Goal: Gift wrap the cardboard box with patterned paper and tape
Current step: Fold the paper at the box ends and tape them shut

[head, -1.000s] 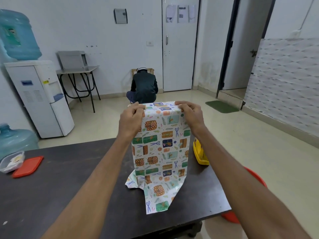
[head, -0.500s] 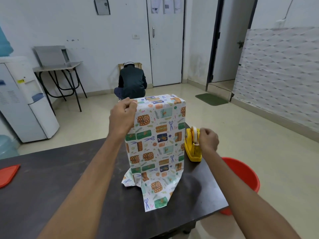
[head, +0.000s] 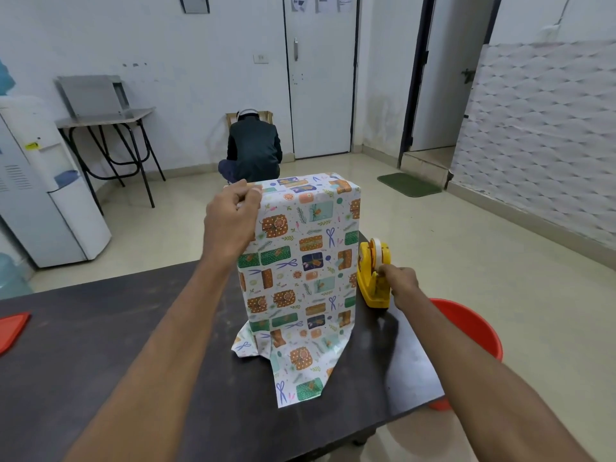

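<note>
A tall box stands upright on the dark table, draped in patterned paper printed with gifts and scissors. A loose flap of the paper spills onto the table toward me. My left hand grips the paper at the box's top left edge. A yellow tape dispenser with a white roll sits just right of the box. My right hand pinches the tape end at the dispenser's near side. The cardboard itself is hidden under the paper.
A red bucket stands on the floor past the table's right edge. A red lid lies at the table's left edge. A person crouches by the far wall. A water dispenser stands at the left.
My right hand left the top of the box, dropped to the tape dispenser and now pinches the tape end. My left hand kept its grip on the paper.
</note>
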